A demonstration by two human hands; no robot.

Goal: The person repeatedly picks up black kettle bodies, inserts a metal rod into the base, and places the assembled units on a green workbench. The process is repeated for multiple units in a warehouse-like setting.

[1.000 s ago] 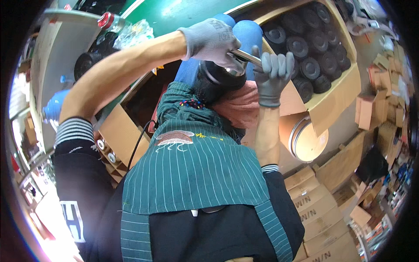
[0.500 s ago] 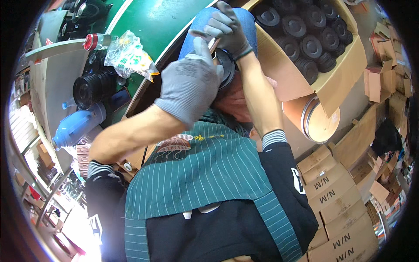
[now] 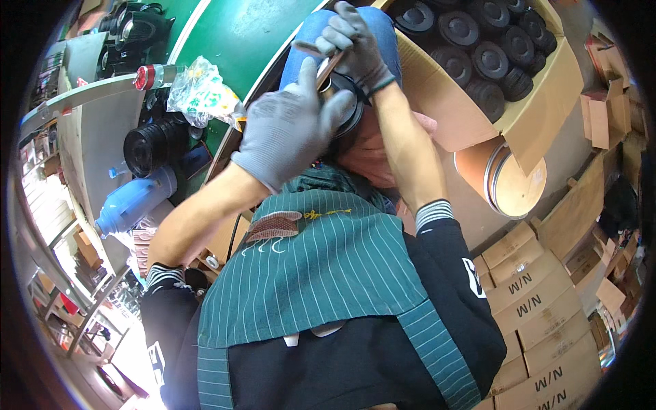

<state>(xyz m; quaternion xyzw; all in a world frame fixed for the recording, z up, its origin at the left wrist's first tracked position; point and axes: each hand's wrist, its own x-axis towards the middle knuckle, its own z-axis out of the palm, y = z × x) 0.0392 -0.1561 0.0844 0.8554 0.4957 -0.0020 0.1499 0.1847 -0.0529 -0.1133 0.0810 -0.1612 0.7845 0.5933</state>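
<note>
Nearest is the striped green apron [image 3: 328, 273], with both forearms rising over it. The left hand [image 3: 290, 130], gloved grey, is cupped with fingers curled round the black round part [image 3: 345, 102], steadying it on the lap. The right hand [image 3: 352, 41] pinches a thin brown tool [image 3: 329, 68] tight, its tip touching the part's rim, likely for leverage. Beyond, an open box [image 3: 478, 116] holds rows of similar parts, within easy reach
</note>
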